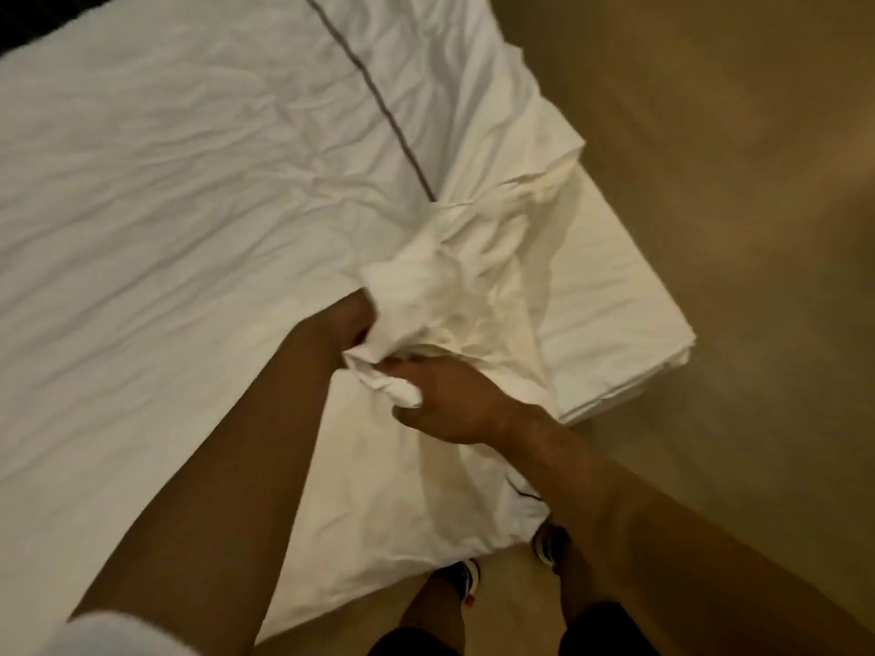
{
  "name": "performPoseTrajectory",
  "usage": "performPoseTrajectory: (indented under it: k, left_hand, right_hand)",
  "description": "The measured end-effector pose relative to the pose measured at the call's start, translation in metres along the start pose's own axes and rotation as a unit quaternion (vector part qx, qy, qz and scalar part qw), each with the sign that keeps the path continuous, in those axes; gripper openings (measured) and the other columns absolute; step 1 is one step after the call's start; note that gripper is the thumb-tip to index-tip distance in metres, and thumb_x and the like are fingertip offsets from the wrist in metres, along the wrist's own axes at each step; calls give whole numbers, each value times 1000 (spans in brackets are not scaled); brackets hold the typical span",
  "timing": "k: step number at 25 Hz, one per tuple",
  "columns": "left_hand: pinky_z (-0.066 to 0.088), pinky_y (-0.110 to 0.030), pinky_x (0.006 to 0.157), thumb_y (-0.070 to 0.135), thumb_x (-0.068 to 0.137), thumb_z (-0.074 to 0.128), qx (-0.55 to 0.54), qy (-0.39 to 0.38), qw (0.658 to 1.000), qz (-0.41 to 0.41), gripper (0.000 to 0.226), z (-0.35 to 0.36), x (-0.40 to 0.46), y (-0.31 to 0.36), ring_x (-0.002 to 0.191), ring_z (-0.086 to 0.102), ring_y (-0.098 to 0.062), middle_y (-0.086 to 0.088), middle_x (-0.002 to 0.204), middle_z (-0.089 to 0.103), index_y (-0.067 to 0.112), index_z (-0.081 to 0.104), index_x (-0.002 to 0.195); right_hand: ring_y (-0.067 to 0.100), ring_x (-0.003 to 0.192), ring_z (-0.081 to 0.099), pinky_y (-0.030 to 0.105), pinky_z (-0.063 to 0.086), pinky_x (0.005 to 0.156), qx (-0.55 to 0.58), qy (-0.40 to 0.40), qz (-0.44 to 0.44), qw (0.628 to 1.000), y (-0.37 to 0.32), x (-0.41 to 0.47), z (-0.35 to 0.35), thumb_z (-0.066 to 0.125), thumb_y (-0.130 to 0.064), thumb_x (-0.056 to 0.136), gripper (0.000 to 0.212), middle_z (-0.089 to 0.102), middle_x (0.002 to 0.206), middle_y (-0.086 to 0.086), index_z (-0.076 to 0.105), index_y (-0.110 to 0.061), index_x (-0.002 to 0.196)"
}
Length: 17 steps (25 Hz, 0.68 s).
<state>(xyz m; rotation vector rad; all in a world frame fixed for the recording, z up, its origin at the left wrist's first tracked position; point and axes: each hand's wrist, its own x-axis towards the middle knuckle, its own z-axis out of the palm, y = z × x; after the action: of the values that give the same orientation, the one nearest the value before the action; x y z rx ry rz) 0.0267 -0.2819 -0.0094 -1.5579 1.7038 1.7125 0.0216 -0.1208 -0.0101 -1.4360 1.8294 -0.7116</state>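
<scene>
Both hands grasp one crumpled wad of soft white sheet (426, 286), bunched just inside the squared near corner of the mattress (615, 300). The left hand (352, 324) is curled into the wad's puffy folds, and the right hand (445, 400) pinches a twisted tail beside it. From that corner a thin grey stripe (369, 97) runs straight away across wrinkled fabric.

white bed (629, 319) – rumpled sheet (165, 182) on it – tan floor (734, 134)
</scene>
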Motion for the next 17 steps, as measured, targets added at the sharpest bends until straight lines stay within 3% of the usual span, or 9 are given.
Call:
performPoseTrajectory:
  k: [2,4,6,8,10,12,14,15,17]
  left_hand:
    - [46,-30,93,72,75,67,99,-94,990,-27,81,-26,-3,-6,115,62,-25,-12,135,62,15,59,131]
    - [43,-30,90,60,77,73,229,-77,970,23,79,-30,-21,-20,120,58,-29,-8,136,58,12,52,136]
    - [42,-30,84,37,92,60,294,-9,951,97,51,-25,-34,-37,118,56,-32,-13,135,56,7,49,132]
    - [44,-31,81,29,92,54,245,17,963,109,39,-28,-35,-61,110,59,-33,-13,125,61,9,54,124]
    - [51,-36,84,30,83,58,177,7,980,86,39,-40,-28,-89,105,63,-31,-10,116,66,13,60,118]
    - [54,-40,89,32,77,64,112,2,991,75,40,-50,-31,-114,101,65,-28,-6,110,67,16,61,114]
    - [54,-41,90,34,76,68,57,17,997,42,42,-50,-41,-134,98,65,-25,-4,107,67,17,61,114]
    - [54,-41,90,37,74,69,22,29,999,28,45,-49,-46,-141,97,66,-25,-4,107,69,18,62,113]
    - [56,-42,91,39,70,69,-29,38,999,18,45,-45,-58,-150,99,68,-23,-1,107,72,23,67,113]
  right_hand:
    - [21,124,56,27,43,99,-19,-7,22,1000,-18,2,22,70,-25,88,50,64,133,3,59,-20,136]
    - [15,112,60,26,46,93,0,-44,55,998,-33,-11,43,72,-26,86,50,66,126,3,60,-20,134]
    - [9,99,65,26,51,91,144,-94,123,977,-45,-28,56,73,-19,86,40,72,113,1,68,-19,125]
    - [14,87,71,35,55,90,281,7,209,936,-42,-37,53,70,-3,85,15,77,92,2,80,-12,92]
    - [24,71,67,43,52,77,354,207,311,858,-27,-32,39,61,6,86,27,73,68,5,76,-9,69]
    - [26,75,63,41,50,73,396,338,381,764,-12,-8,18,63,-18,93,13,68,71,4,73,-11,87]
    - [23,87,64,40,54,80,420,298,422,747,0,34,-1,64,-61,86,60,66,90,4,59,-15,123]
    - [24,96,65,40,55,86,410,247,436,762,1,57,-6,62,-76,76,87,66,104,5,47,-17,139]
    - [32,122,59,46,50,101,354,165,437,811,-11,96,3,64,-85,64,123,55,139,14,18,-20,156]
